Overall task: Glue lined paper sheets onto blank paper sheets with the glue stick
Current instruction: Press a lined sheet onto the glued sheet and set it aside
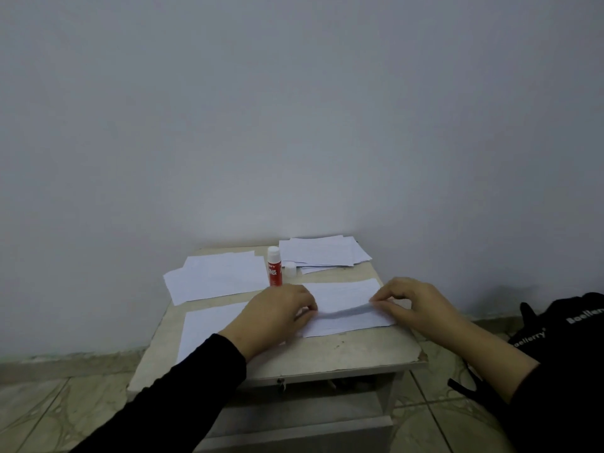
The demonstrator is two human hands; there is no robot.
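A white paper sheet (pixel 346 308) lies in the middle right of the small table, its middle bowed up slightly. My left hand (pixel 277 313) pinches its left edge and my right hand (pixel 415 304) pinches its right edge. Whether this sheet is lined is too faint to tell. A red glue stick (pixel 274 269) stands upright behind my left hand, uncapped, with its white cap (pixel 290 269) beside it. More sheets lie at the back left (pixel 219 276), the back right (pixel 322 251) and the front left (pixel 209 325).
The small worn table (pixel 343 351) stands against a pale wall, with a chipped front right corner and an open drawer (pixel 294 420) below. A black bag (pixel 562 335) sits on the tiled floor at the right.
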